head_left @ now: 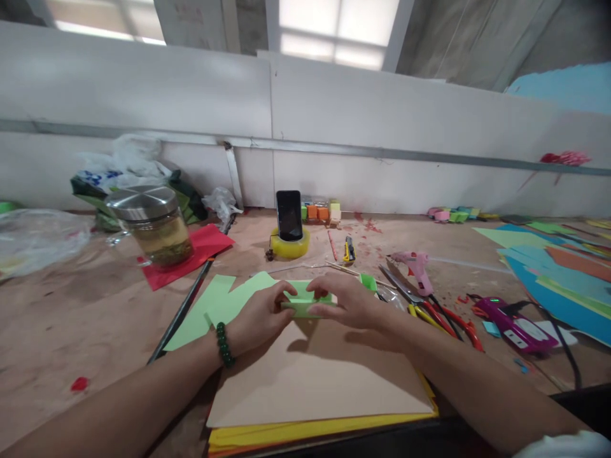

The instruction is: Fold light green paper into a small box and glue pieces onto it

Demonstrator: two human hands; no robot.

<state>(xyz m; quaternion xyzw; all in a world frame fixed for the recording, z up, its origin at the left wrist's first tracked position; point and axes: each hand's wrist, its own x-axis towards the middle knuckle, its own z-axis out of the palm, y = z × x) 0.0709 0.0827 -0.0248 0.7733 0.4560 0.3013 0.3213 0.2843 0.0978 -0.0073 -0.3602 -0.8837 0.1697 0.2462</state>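
Between my two hands is a folded piece of light green paper (305, 308), held just above a stack of coloured paper (319, 375) with a pale peach sheet on top. My left hand (260, 315), with a green bead bracelet at the wrist, pinches its left end between thumb and fingers. At its right end, my right hand (346, 302) grips it the same way. Light green sheets (214, 308) lie beyond and left of my left hand. Just past my right hand sits a small bright green paper piece (368, 282), partly hidden.
A glass mug (165, 235) stands on red paper at left. A phone (289, 216) leans in a yellow tape roll (291, 247). To the right lie a cutter (350, 249), a pink glue gun (414, 267), scissors (403, 286), red-handled pliers (463, 327) and a purple power strip (515, 324).
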